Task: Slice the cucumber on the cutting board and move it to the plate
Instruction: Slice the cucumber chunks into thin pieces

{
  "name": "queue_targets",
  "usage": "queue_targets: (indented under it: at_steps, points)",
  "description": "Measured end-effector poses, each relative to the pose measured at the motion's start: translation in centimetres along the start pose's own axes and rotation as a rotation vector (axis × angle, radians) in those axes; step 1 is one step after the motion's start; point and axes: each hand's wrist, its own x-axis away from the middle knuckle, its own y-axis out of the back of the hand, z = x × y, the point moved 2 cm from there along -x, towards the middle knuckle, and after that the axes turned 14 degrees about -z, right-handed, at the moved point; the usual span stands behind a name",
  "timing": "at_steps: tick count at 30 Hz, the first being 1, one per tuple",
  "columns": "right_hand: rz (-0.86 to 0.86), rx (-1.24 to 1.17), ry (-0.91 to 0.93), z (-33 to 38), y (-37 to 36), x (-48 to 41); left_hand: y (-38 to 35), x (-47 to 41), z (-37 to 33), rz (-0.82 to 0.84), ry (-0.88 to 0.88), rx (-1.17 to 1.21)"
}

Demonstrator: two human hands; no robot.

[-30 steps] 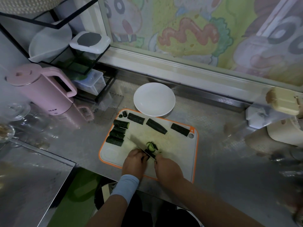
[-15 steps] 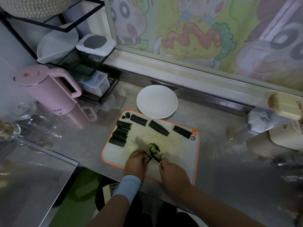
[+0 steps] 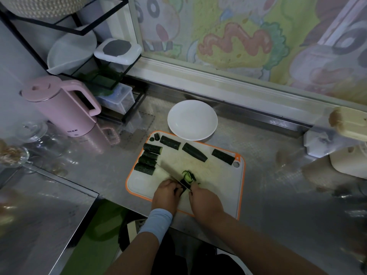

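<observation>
A white cutting board [image 3: 218, 181] with an orange rim lies on the steel counter. Several dark green cucumber chunks rest on it: a stack at the left [image 3: 148, 158] and three along the far edge [image 3: 194, 152]. A small pile of cut slices [image 3: 187, 176] lies near the board's front. My left hand [image 3: 165, 196] grips the cucumber piece [image 3: 183, 185] being cut, mostly hidden under the fingers. My right hand [image 3: 205, 201] holds a knife [image 3: 170, 175], its blade slanting to the far left across that piece. A white plate [image 3: 192, 120] sits bare just beyond the board.
A pink kettle [image 3: 59, 108] stands at the left in front of a black wire rack [image 3: 103, 76] with containers. Glassware [image 3: 29, 132] sits at the far left. Cream-coloured items [image 3: 349, 165] crowd the right end. The counter's front edge runs under my wrists.
Both hands stay at the board's front edge with the knife working on the same piece. The view has shifted slightly; the chunks and plate have not moved.
</observation>
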Motion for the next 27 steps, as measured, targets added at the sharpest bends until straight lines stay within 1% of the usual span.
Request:
queue_targets:
  at_steps: [2,5,11,15,19,22,27]
  points:
    - [-0.027,-0.03,0.006,-0.1,0.5,0.4,0.1,0.0,0.0,0.0,0.022,-0.006]
    - [-0.064,-0.059,0.011,-0.4,1.4,1.6,0.0,0.1,0.1,0.022,-0.003,-0.015]
    - [-0.039,-0.053,0.002,-1.0,1.8,2.5,0.0,0.0,0.3,0.012,-0.005,-0.013]
    - [-0.024,-0.037,0.035,-0.5,1.0,1.9,0.0,0.0,0.2,-0.001,-0.016,-0.012]
    - [0.002,0.028,0.042,-0.4,-0.4,0.7,-0.1,0.2,0.0,-0.022,-0.041,0.002]
    - [-0.004,0.013,0.044,-0.2,-0.7,0.0,-0.2,0.3,0.1,-0.049,-0.044,0.012]
    - [-0.056,-0.042,0.033,0.0,0.2,0.3,-0.5,0.3,0.5,-0.034,-0.01,-0.012]
